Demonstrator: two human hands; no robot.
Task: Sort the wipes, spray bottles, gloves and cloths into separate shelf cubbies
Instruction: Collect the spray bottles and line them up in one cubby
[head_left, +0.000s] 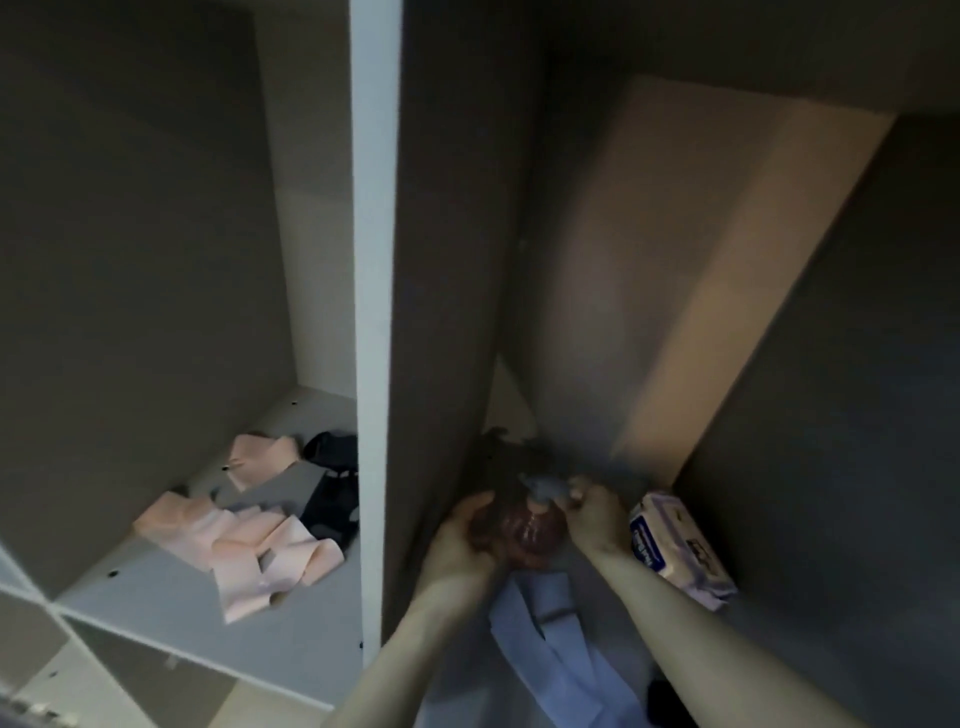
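White shelf unit (375, 291), seen close up, dim light. Vertical divider panel's front edge runs top to bottom, left of centre, brightest surface in view. Left cubby (156, 260): grey-shadowed back and side walls, pale floor board with small dark peg holes near its front and left edges. Right cubby (701, 270): darker, a warm tan patch of light slanting across its back wall. Lower-left corner shows more cubby openings (130, 670) below, blurred.

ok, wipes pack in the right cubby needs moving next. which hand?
Right, probably. The right hand is next to the wipes pack; the left hand cups the bottle on the far side, by the divider.
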